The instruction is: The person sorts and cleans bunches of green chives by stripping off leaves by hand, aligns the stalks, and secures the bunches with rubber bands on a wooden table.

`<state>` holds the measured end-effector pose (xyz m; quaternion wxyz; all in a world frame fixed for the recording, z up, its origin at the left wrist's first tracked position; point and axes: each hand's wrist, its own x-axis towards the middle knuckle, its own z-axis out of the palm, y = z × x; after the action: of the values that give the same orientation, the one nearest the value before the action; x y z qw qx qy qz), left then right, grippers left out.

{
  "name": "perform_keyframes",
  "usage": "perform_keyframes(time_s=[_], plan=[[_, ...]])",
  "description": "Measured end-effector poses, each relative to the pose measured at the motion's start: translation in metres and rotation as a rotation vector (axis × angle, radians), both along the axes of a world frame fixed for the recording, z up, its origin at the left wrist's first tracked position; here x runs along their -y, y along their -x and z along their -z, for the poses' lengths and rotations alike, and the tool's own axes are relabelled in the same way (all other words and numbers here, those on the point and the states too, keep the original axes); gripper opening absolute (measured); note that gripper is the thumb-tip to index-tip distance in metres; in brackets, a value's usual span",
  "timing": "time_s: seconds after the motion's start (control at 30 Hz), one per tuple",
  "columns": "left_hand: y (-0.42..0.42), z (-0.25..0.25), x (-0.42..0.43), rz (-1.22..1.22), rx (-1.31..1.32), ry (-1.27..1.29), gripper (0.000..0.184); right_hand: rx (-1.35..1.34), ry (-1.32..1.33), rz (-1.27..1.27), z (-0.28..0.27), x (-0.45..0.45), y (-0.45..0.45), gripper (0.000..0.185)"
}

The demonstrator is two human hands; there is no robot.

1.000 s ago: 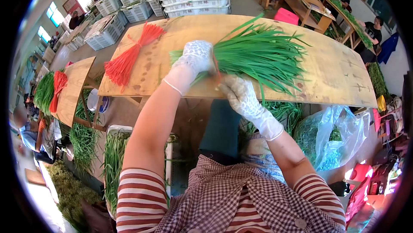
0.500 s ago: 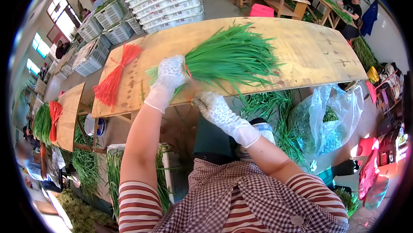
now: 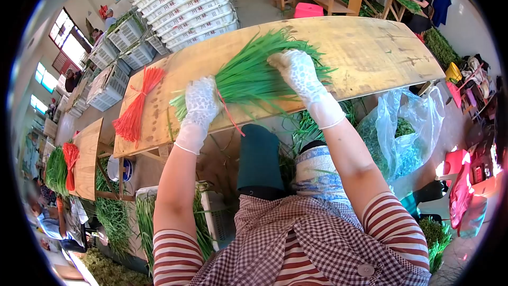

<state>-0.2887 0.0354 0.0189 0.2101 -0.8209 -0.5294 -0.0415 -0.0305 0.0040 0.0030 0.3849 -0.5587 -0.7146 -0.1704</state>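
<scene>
We have a bunch of green leaves (image 3: 251,72) lying on the middle of the wooden counter (image 3: 381,43), its stems toward the counter's left end and its tips toward the right. Our left hand (image 3: 201,101), white-gloved, is wrapped around the bunch near the stems, over the counter's near side. From beside it a red tie (image 3: 227,109) trails down, its loose end reaching just past the counter's near edge. Our right hand (image 3: 297,72), gloved alike, lies over the leaves farther along the counter toward its right end, fingers bent; we cannot tell whether they pinch any leaves or only rest on them. At the counter's left end we see a bundle of red ties (image 3: 142,95), gathered at its middle. Below the counter's near edge, to the left, stands a white crate (image 3: 210,213) of greens, and to the right sits a clear plastic bag (image 3: 389,130). Beyond the counter's far edge, toward the left, rise stacked white crates (image 3: 188,8), and a pink stool (image 3: 308,10) stands behind the middle.
</scene>
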Motion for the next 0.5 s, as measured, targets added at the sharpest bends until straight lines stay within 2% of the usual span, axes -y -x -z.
perform_keyframes(time_s=[0.07, 0.1, 0.13, 0.17, 0.2, 0.23, 0.3, 0.37, 0.4, 0.43, 0.47, 0.5], plan=[[0.002, 0.002, 0.000, 0.025, 0.007, -0.023, 0.041, -0.826, 0.013, -0.050, 0.006, 0.016, -0.014, 0.015], [0.003, 0.003, -0.002, 0.020, 0.009, -0.030, 0.046, -1.239, -0.017, -0.168, -0.005, 0.038, -0.035, 0.016], [0.003, 0.005, -0.002, 0.014, 0.011, -0.032, 0.051, -1.358, -0.149, -0.115, -0.014, 0.064, -0.051, 0.019], [0.003, 0.008, -0.001, 0.008, 0.013, -0.031, 0.056, -1.032, -0.042, 0.192, -0.010, 0.088, -0.067, 0.015], [0.000, 0.005, 0.004, -0.007, 0.001, -0.025, 0.058, -0.532, -0.004, 0.284, 0.009, 0.101, -0.079, 0.018], [-0.005, -0.001, 0.012, -0.020, -0.010, -0.022, 0.061, -0.415, -0.052, 0.268, 0.010, 0.122, -0.061, 0.020], [-0.009, 0.003, 0.024, -0.031, -0.034, -0.048, 0.068, -0.430, -0.113, 0.214, 0.004, 0.137, -0.033, 0.024], [-0.009, 0.014, 0.032, -0.024, -0.055, -0.123, 0.078, -0.695, -0.162, 0.130, -0.004, 0.130, -0.027, 0.029], [-0.010, 0.017, 0.037, -0.012, -0.059, -0.144, 0.081, -0.634, -0.153, 0.266, -0.018, 0.115, -0.031, 0.031], [-0.011, 0.019, 0.043, 0.000, -0.059, -0.165, 0.085, -0.774, -0.118, 0.205, -0.017, 0.086, -0.042, 0.038], [-0.012, 0.021, 0.047, 0.011, -0.056, -0.187, 0.089, -1.131, 0.031, 0.067, -0.038, 0.068, -0.036, 0.047], [-0.012, 0.022, 0.049, 0.013, -0.053, -0.192, 0.089, -1.211, 0.110, 0.030, -0.039, 0.039, -0.039, 0.061]])
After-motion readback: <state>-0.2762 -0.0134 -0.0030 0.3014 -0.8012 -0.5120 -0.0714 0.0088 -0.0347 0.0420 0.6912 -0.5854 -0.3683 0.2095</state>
